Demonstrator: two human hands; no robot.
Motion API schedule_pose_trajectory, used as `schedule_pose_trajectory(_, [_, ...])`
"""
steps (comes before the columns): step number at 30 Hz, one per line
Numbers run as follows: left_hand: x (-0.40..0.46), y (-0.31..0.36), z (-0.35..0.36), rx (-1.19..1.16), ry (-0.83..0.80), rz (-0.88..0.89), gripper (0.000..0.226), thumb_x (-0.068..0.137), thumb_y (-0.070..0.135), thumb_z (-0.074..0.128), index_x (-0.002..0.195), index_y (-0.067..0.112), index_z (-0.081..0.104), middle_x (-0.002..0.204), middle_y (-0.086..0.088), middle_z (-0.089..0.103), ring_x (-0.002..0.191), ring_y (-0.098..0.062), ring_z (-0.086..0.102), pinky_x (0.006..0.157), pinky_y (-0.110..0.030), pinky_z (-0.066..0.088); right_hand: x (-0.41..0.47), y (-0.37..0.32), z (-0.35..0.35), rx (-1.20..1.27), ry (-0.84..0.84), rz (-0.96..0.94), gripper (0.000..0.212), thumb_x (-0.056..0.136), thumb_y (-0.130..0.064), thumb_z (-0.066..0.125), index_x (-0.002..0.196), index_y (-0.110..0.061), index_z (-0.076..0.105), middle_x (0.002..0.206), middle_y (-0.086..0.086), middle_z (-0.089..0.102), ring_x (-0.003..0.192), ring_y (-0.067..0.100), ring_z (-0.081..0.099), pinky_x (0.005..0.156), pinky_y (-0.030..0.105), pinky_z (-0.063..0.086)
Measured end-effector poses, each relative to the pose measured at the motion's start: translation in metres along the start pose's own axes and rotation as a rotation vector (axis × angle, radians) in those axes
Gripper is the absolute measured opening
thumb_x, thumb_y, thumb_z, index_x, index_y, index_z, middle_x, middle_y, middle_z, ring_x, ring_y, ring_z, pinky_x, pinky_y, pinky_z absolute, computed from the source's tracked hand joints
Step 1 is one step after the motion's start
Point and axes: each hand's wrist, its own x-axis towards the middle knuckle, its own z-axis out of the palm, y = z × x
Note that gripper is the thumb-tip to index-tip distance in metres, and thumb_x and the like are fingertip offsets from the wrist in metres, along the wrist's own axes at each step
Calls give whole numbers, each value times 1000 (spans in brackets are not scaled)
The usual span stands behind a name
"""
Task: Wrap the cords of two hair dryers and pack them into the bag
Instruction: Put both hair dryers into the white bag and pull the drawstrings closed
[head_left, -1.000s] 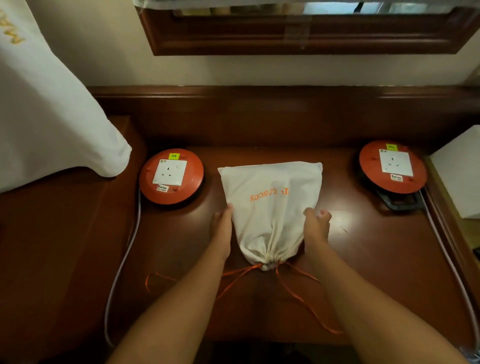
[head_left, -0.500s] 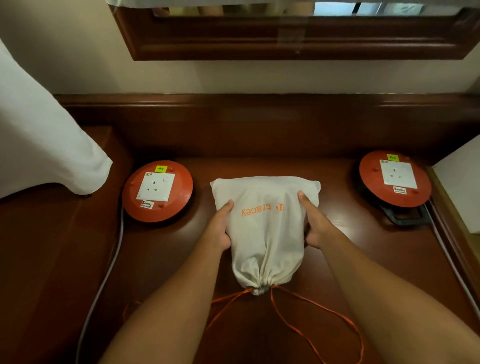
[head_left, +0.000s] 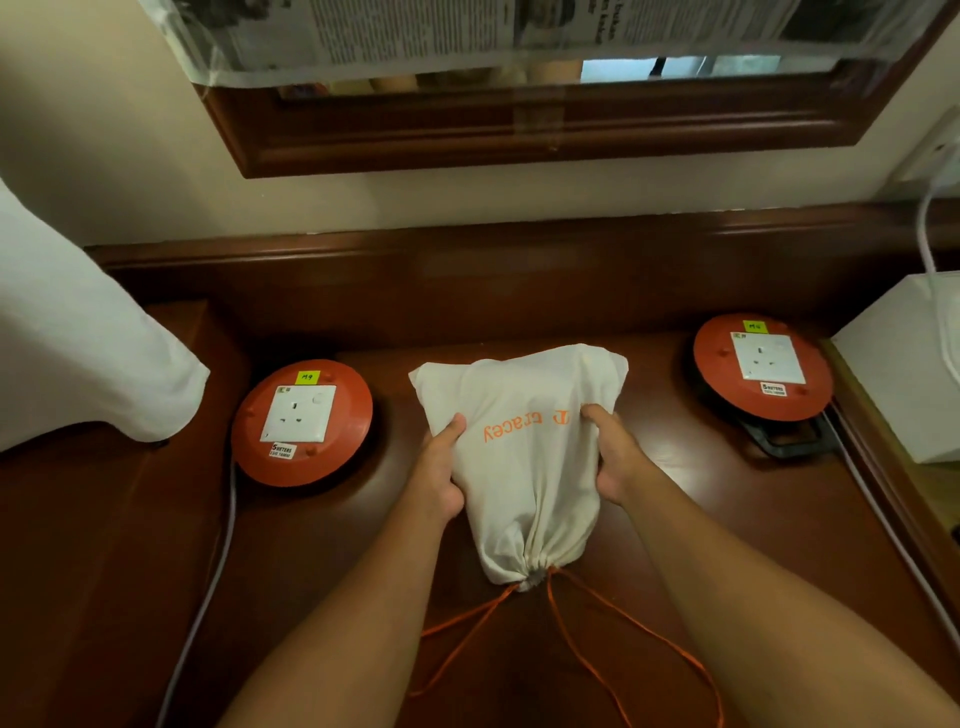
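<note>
A cream cloth drawstring bag with orange lettering lies bulging on the dark wooden desktop, its mouth cinched shut and pointing toward the viewer. Its orange drawstrings trail loose from the gathered neck across the wood.

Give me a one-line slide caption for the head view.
Both hands, left and right, grip the cinched drawstring bag on the wooden desk, between two orange socket reels.
</note>
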Motion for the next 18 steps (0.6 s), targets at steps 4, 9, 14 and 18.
schedule_pose_trajectory(4, [10, 10, 9, 11, -34, 53, 40, 88, 28, 68, 127, 21, 59, 115, -11, 70, 103, -34, 67, 92, -55, 51, 2, -16, 6, 2, -19, -13, 84, 54, -67, 78, 128, -36, 52, 117, 2, 69, 104, 30, 68, 90, 53, 51])
schedule_pose_trajectory(9, [29, 22, 30, 7, -56, 93, 37, 89, 24, 67, 125, 19, 59, 114, -12, 70, 102, -32, 68, 92, -55, 51, 18, -35, 8, 12, -31, -73, 97, 46, -74, 79, 131, -35, 51, 120, 2, 69, 105, 29, 68, 91, 53, 52])
schedule_pose_trajectory(14, [46, 28, 39, -31, -37, 102, 37, 91, 22, 66, 126, 20, 56, 115, -11, 69, 103, -32, 67, 94, -55, 50, 32, -50, 15, -1, -76, -99, 89, 55, -75, 72, 132, -35, 50, 119, 2, 69, 104, 27, 69, 91, 50, 53])
schedule_pose_trajectory(18, [58, 32, 40, -35, -7, 118, 37, 92, 22, 65, 127, 19, 54, 118, -12, 68, 105, -32, 66, 95, -55, 50, 44, -53, 20, -14, -102, -89, 86, 57, -72, 71, 132, -36, 51, 119, 0, 69, 106, 25, 68, 94, 48, 51])
